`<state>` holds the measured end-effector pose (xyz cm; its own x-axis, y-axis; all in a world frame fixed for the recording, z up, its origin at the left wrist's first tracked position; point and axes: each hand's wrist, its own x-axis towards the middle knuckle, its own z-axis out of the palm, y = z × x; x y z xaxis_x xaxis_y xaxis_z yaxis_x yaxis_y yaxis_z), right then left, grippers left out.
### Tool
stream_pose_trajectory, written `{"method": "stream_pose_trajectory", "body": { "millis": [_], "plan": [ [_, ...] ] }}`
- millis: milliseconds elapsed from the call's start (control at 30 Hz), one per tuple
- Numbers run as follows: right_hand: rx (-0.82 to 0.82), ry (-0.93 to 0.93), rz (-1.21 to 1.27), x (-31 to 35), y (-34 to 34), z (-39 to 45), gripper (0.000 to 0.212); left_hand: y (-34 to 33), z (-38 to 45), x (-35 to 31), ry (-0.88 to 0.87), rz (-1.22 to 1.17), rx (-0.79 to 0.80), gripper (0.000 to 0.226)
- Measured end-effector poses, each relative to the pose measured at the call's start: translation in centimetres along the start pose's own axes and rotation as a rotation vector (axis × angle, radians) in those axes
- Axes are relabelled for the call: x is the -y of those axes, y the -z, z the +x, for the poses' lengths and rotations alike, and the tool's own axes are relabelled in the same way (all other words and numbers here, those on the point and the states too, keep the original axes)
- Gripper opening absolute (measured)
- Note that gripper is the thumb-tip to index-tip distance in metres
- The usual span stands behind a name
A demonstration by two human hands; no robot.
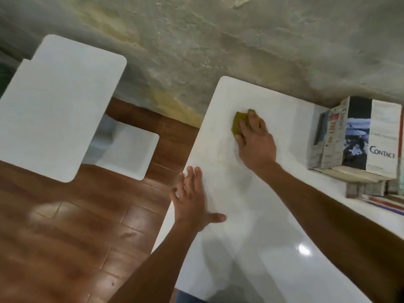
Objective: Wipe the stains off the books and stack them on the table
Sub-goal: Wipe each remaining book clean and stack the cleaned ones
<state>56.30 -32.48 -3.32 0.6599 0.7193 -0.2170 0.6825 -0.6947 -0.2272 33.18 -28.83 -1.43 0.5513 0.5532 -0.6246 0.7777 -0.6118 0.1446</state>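
Books stand and lie at the far right of the white table, well apart from both hands, against the rough grey wall. The right hand lies flat near the table's far left corner with its fingers straight, pressing one yellow-green cloth onto the tabletop; the cloth shows only past the fingertips, the rest being under the palm. The left hand rests open on the table's left edge, fingers spread and straight, thumb stretched out to the right over the surface, holding nothing. Faint grey smears mark the tabletop between the two hands. Of the books, about four stand upright in a row, the front one white with a dark photograph and the word CONTACT on its cover, and one further back shows PREY on its spine; the exact count of those behind is hard to tell. These upright books stand on at least one book lying flat, and below that more lie flat, among them one with red and blue stripes at the right edge. To the left, across a strip of reddish-brown wooden floor, stands one white chair, its seat partly under its back as seen from above.
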Motion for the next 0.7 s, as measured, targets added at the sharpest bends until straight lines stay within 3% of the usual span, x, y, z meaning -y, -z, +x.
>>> {"method": "stream_pose_trajectory", "body": {
  "millis": [133,267,300,433,567,633,700],
  "plan": [
    [-0.036,0.438,-0.003,2.4,-3.0,-8.5,0.05,-0.8,0.2,0.1,0.001,-0.128,-0.025,0.153],
    [0.04,0.687,-0.189,-0.1,-3.7,-6.8,0.05,-1.0,0.0,0.5,0.078,-0.357,-0.078,0.166],
    [0.041,0.656,-0.188,-0.8,-3.4,-5.1,0.05,-0.8,0.2,0.5,0.1,-0.386,-0.08,0.169],
    [-0.008,0.225,-0.116,-2.9,-0.7,2.9,0.058,-0.8,0.6,0.3,0.119,-0.38,-0.057,0.169],
    [0.041,-0.014,-0.037,-0.8,1.5,8.3,0.057,-0.8,0.6,0.4,0.159,-0.372,-0.077,0.17],
    [0.051,0.037,-0.05,2.3,0.7,7.6,0.057,-0.8,0.6,0.4,0.173,-0.376,-0.063,0.171],
    [0.035,0.249,-0.047,4.7,-1.0,4.9,0.055,-0.9,0.5,0.3,0.178,-0.394,-0.062,0.173]
  ]
}}
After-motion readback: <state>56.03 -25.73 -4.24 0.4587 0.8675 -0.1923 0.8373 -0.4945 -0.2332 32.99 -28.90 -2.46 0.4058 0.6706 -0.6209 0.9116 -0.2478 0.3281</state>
